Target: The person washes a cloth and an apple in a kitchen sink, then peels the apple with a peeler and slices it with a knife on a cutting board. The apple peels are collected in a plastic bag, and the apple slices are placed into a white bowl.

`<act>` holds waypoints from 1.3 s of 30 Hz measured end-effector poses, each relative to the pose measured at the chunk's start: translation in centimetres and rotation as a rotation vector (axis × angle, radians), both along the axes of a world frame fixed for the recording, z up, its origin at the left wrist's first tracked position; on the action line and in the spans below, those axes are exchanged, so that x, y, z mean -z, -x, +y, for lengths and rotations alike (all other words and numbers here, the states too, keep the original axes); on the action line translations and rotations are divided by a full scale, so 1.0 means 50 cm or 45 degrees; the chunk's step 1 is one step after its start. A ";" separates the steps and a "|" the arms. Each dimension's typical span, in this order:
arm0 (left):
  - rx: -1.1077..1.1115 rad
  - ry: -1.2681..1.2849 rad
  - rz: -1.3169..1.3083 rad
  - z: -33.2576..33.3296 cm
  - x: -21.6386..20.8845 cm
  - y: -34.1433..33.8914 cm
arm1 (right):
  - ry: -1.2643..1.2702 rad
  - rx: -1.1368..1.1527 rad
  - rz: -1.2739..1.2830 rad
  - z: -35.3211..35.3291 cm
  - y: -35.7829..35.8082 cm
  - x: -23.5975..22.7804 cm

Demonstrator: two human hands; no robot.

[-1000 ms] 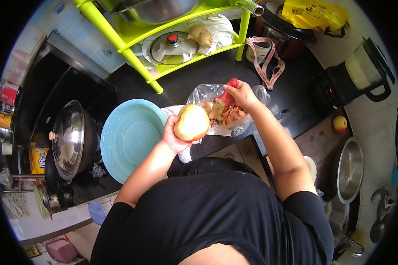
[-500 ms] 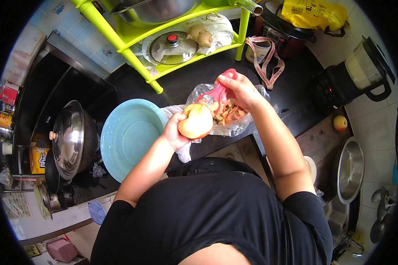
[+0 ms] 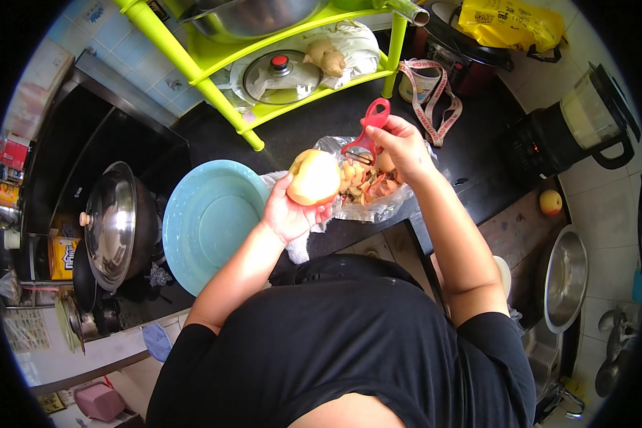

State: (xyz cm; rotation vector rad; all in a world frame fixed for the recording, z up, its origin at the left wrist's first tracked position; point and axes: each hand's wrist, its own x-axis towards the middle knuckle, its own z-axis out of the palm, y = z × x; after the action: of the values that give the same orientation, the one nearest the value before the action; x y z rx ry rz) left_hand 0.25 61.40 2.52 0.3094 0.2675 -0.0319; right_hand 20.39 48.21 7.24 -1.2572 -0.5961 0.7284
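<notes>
In my left hand (image 3: 290,212) rests a partly peeled apple (image 3: 315,177), pale on top with some skin left low down. My right hand (image 3: 404,146) grips a red peeler (image 3: 373,123) by its handle, its blade end pointing down and a little apart from the apple. Beneath both hands a clear plastic bag (image 3: 360,212) lies spread on the dark counter, with a heap of peelings (image 3: 378,187) in it. A light blue basin (image 3: 215,214) stands just left of my left hand. A pale cloth (image 3: 298,247) lies partly hidden under the bag and my left hand.
A green rack (image 3: 292,107) with a glass lid and ginger stands behind. To the left is a lidded wok (image 3: 118,225) on the stove. On the right are a blender (image 3: 581,118), another apple (image 3: 550,202) and a steel bowl (image 3: 566,278). A rice cooker (image 3: 456,46) stands far right.
The peeler has come away from the apple, rising and moving right with my right hand. The apple has turned and shifted slightly up in my left hand, whose fingers have loosened.
</notes>
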 end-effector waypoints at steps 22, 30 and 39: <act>-0.163 -0.460 0.139 -0.014 -0.022 0.001 | -0.191 -0.412 0.186 0.022 0.101 -0.054; -0.019 -0.495 0.009 -0.007 -0.014 0.009 | -0.144 -0.296 0.360 0.031 0.071 -0.029; 0.090 -0.395 -0.244 0.003 -0.015 0.018 | 0.214 -0.088 0.683 0.051 0.020 0.079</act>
State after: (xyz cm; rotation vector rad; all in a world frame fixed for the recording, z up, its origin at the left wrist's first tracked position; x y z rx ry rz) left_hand -0.67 61.57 3.26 0.6267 0.0695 -0.0300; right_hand 19.42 50.76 3.29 -1.1310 -0.1398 1.1424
